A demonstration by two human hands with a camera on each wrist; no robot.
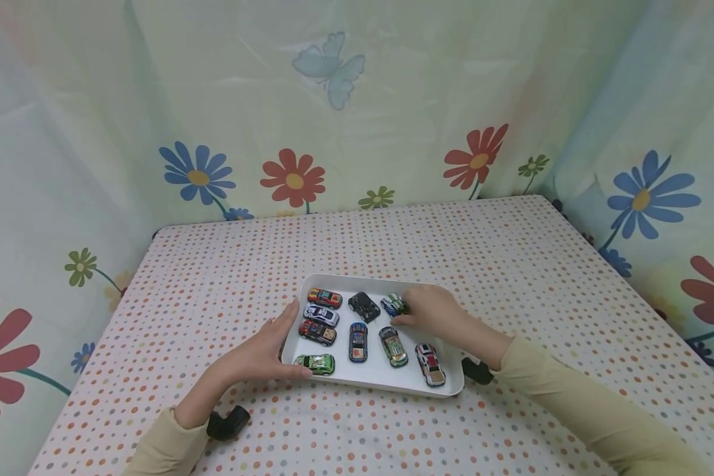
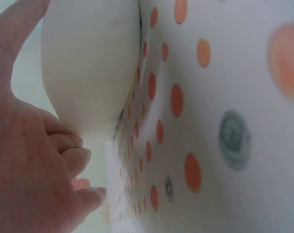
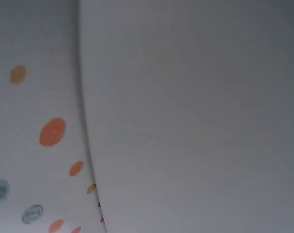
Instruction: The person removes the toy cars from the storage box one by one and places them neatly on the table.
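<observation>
A white tray [image 1: 387, 382] holds several toy cars. My left hand [image 1: 262, 354] holds the tray's near left corner, thumb along the front rim beside a green toy car [image 1: 315, 363] and fingers along the left side. In the left wrist view, bent fingers [image 2: 72, 158] lie against the tray's outer wall [image 2: 91, 73]. At the tray's far right, my right hand [image 1: 431, 309] pinches a white, blue and green toy car [image 1: 393, 304], partly hidden by the fingers. The tray's pale outside wall [image 3: 195, 116] fills most of the right wrist view, where no fingers show.
Three cars lie stacked in a column at the tray's left, including a white one [image 1: 321, 315]. A black car [image 1: 364, 307], blue car [image 1: 359, 342], green patterned car [image 1: 393, 346] and white-red car [image 1: 431, 364] lie further right. The dotted tablecloth [image 1: 262, 251] meets flowered curtains [image 1: 393, 132].
</observation>
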